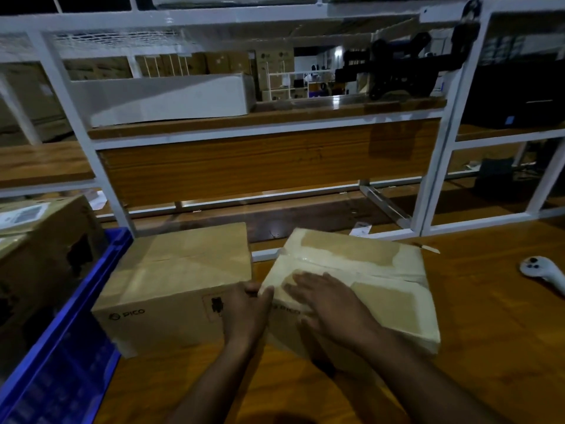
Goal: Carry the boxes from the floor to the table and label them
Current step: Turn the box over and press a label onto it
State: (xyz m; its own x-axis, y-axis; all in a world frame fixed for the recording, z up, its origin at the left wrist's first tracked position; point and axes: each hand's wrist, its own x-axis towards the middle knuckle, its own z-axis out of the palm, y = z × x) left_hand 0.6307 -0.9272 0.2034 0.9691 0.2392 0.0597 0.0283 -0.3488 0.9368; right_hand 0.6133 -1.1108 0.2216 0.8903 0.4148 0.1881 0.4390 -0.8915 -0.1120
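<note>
Where the wooden table [477, 316] meets its white frame [260, 255], two brown cardboard boxes side by side, nearly touching at the near corners. Left box [174, 286]: square to the edge, plain flaps taped along the middle seam, a black "PICO" mark and a small dark printed patch on the near face, its left end hard against a blue crate [61, 332]. Right box [367, 283]: turned slightly askew, top crossed by wide bands of glossy clear tape with a pale, worn look, seam a little raised, faint "PICO" lettering low on the near face, partly hidden by the hands. Left hand [244, 313] at the near left corner of the right box, in the gap between the two, thumb over the top edge and fingers curled round the corner, gripping it. Right hand [327, 301] flat on the same box's top, fingers straight and spread, pressing on the taped area; whether a label lies under the palm cannot be told. Further left, another box [46, 246] with a white printed label on its top, sitting in or behind the crate. On the table to the far right, well apart from the boxes, a white controller [541, 272]. Behind, a wood-panelled shelf unit carrying a long white box [165, 99] and a black bracket [400, 65], dim and blurred.
</note>
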